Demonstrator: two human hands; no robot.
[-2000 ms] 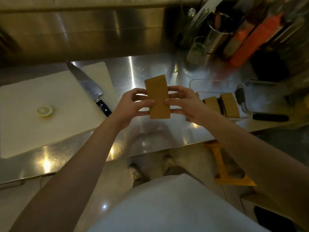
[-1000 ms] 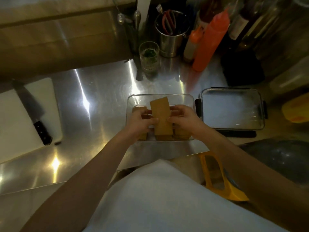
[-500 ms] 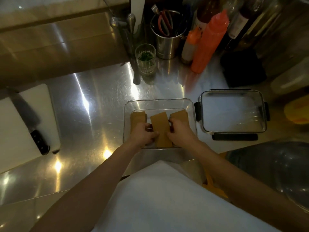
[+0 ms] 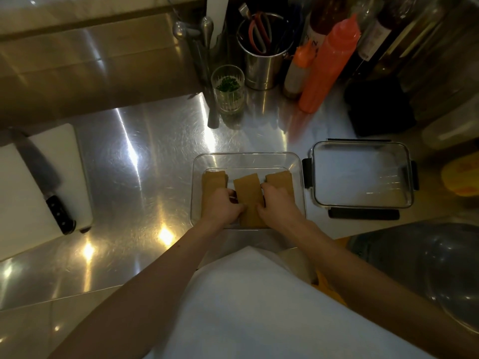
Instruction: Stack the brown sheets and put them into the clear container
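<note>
A clear rectangular container (image 4: 247, 158) sits on the steel counter near its front edge. Three stacks of brown sheets lie inside it side by side: a left stack (image 4: 213, 181), a middle stack (image 4: 247, 190) and a right stack (image 4: 280, 178). My left hand (image 4: 224, 207) and my right hand (image 4: 278, 203) are both down in the container, pinching the middle stack from either side. My hands cover the near parts of the outer stacks.
The container's lid (image 4: 361, 174) with black clips lies just to the right. A knife (image 4: 45, 180) rests on a white cutting board (image 4: 15, 203) at left. A glass (image 4: 228, 89), a metal utensil cup (image 4: 261, 63) and orange squeeze bottles (image 4: 326, 63) stand behind.
I carried the brown stack from mid-air down into the container between the other two stacks. Both hands have lowered with it and stay on its sides.
</note>
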